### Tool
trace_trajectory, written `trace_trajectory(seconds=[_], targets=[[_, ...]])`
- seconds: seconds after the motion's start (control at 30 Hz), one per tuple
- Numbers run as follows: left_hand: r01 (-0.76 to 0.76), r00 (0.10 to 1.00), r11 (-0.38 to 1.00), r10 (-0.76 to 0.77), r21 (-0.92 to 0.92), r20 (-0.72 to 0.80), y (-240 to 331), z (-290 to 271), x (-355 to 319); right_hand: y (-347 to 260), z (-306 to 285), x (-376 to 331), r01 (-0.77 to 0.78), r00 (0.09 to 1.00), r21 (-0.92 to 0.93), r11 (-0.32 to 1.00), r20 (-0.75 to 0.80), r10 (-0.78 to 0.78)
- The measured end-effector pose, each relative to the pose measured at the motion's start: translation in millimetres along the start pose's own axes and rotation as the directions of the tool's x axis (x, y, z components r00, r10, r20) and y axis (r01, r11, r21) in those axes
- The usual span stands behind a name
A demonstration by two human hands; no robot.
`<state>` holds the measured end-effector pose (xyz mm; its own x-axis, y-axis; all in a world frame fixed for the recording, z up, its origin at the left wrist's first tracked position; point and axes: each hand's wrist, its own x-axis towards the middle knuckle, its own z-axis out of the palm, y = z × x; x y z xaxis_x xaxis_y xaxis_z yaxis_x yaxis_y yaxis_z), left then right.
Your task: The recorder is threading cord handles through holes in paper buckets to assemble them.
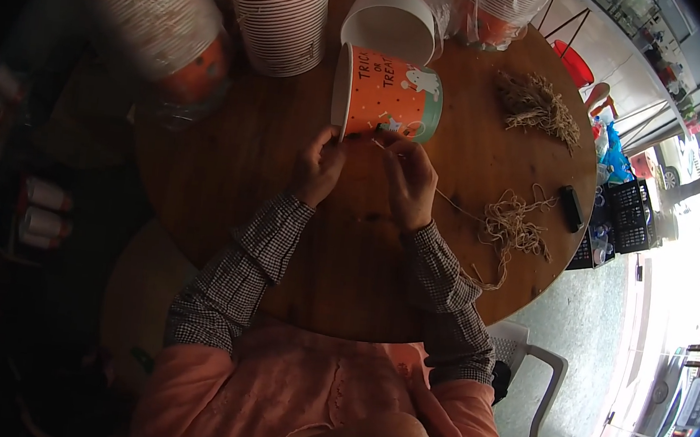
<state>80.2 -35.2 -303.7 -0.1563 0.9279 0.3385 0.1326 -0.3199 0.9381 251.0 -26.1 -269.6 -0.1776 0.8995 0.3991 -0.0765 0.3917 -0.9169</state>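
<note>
An orange paper bucket [391,96] with a green base band, a white ghost print and dark lettering lies on its side on the round wooden table. Its open mouth faces left. At the near end of its rim, my left hand [319,167] has its fingers closed, pinching the edge. My right hand [409,182], just to the right and close below the bucket's side, pinches a thin pale string. From that hand the string trails right to a loose tangle of twine [514,224]. The fingertips partly hide the string's end.
Tall stacks of paper buckets [277,18] stand at the back left, some in clear plastic. Behind the orange bucket lies a white bucket [389,27] in plastic. A bundle of cut twine [537,110] and a small black object [571,209] lie near the right edge.
</note>
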Motion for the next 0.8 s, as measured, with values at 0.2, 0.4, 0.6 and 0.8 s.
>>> trace_trajectory(seconds=[0.2, 0.4, 0.6, 0.8], targets=[[0.010, 0.999, 0.993, -0.013, -0.120, -0.029, 2.8, 3.0, 1.1, 1.8, -0.8, 0.5, 0.021, 1.000, -0.043, 0.999, -0.010, -0.021], [-0.106, 0.992, 0.972, 0.089, -0.207, -0.090, 29.9, -2.6, 9.0, 13.8, -10.2, 6.0, 0.083, 0.987, -0.035, 0.996, -0.138, -0.087], [-0.010, 0.992, 0.912, -0.043, -0.409, -0.120, 31.3, -16.8, 17.8, 0.1, 2.1, -1.4, 0.080, 0.996, -0.066, 0.995, -0.027, -0.082], [0.095, 0.992, 0.848, -0.126, -0.522, -0.024, 41.4, -11.8, 14.7, -20.2, 14.4, -3.9, 0.370, 0.928, -0.416, 0.831, 0.122, -0.352]])
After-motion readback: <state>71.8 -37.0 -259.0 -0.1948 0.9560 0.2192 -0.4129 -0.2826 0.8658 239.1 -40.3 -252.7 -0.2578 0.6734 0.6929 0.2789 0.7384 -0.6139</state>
